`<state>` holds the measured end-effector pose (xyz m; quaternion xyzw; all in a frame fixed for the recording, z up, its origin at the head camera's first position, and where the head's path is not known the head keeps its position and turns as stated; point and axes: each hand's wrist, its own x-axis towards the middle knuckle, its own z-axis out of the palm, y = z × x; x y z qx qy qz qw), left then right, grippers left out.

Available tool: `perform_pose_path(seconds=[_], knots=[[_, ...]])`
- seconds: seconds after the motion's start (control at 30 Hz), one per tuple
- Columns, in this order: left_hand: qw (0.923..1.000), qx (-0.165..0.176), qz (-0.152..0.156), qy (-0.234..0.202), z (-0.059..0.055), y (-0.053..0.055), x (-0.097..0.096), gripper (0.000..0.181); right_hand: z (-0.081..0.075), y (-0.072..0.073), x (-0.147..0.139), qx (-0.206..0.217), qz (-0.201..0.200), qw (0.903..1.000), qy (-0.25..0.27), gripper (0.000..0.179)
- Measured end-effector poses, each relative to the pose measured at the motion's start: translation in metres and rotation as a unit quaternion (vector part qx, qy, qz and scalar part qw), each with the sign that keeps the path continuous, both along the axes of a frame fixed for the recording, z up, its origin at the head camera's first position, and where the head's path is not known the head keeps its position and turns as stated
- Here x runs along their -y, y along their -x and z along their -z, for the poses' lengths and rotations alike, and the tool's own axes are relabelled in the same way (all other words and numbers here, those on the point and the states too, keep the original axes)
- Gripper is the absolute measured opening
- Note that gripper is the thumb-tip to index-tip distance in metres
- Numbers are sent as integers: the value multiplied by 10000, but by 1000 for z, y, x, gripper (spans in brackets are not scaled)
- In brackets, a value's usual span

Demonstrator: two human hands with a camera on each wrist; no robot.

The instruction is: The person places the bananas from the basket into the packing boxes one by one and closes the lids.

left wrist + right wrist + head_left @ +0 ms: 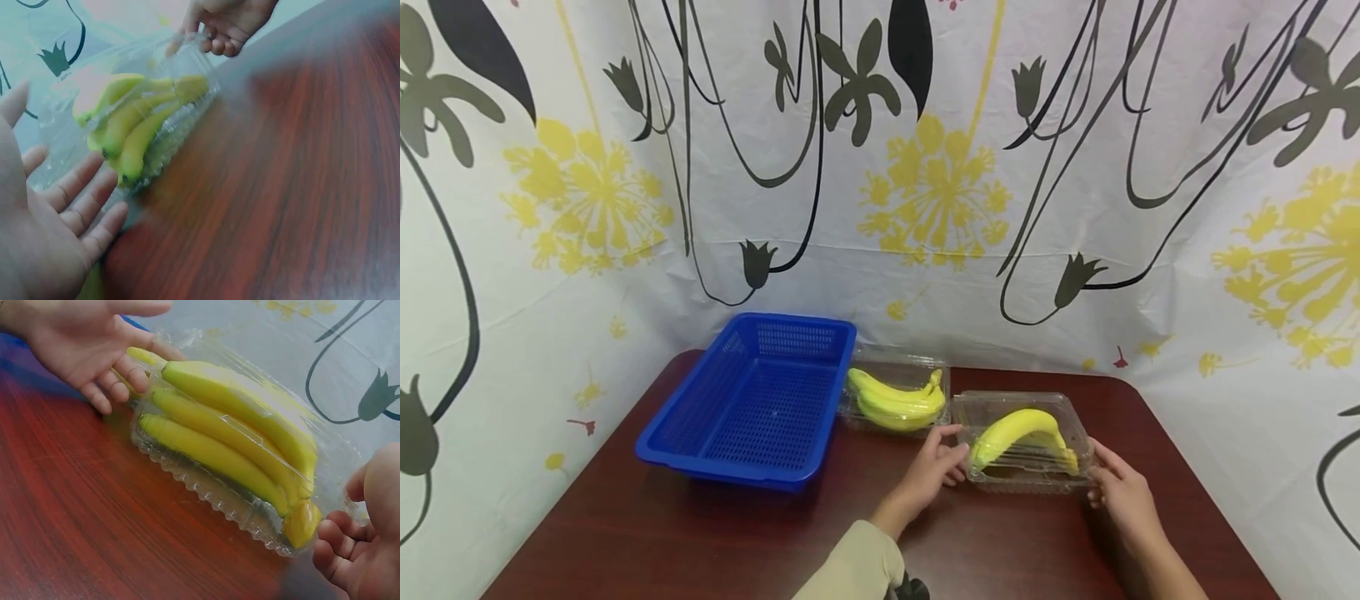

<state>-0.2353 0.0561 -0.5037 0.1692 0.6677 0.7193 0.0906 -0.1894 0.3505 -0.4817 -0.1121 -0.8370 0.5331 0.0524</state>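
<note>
A clear plastic clamshell box (1026, 485) stands over the right part of the table, with a bunch of yellow bananas (225, 440) inside. My left hand (931, 467) is at the box's left side, fingers spread and fairly straight in the left wrist view, fingertips right by the plastic. At the opposite end, my right hand (1126, 493) pinches the box's right edge between thumb and curled fingers. The bananas' stem end points toward the right hand. Just left of this box lies a second clear box (925, 362), also with bananas (898, 407) in it.
A blue perforated basket (737, 477) sits on the left of the dark red-brown table (700, 542), its right edge close against the second box. Behind the table and at both sides hangs a white cloth (820, 275) with a plant print.
</note>
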Motion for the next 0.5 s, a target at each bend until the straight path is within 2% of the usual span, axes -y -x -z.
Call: perform_pose_path(seconds=[0.23,0.4,0.5], knots=[[9987,319,-401,82,-6,-2,-8,37,0,0,2,-311,310,9987,258,43],[9971,472,-567,207,-9,-6,-13,41,2,-1,1,-397,210,9988,195,43],[9965,441,-607,355,-13,-7,-14,43,4,-2,1,-435,173,9987,213,44]])
